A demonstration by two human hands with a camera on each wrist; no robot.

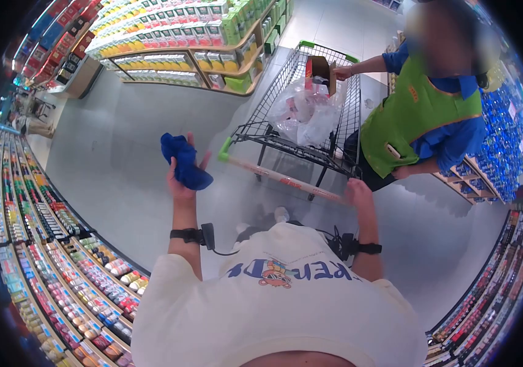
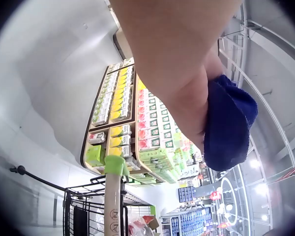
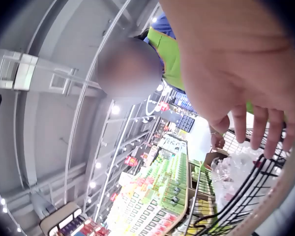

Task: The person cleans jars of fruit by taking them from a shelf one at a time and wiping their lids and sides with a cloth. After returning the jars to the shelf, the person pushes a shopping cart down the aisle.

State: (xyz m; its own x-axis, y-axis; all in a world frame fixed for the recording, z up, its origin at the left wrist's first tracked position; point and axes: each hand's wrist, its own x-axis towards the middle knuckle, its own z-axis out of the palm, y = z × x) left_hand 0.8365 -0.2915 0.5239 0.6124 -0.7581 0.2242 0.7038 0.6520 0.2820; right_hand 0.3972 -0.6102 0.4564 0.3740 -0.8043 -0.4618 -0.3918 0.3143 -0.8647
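Left hand (image 1: 179, 183): raised left of the cart, fingers curled round a blue cloth (image 1: 184, 160) bunched in its palm.
Cart handle (image 1: 286, 179): between both hands.
Right hand (image 1: 358, 192): fingers straight, resting on the handle's right end.

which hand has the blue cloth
The left hand holds the blue cloth, raised beside the cart. The right hand holds no cloth; it is at the cart handle, fingers extended.
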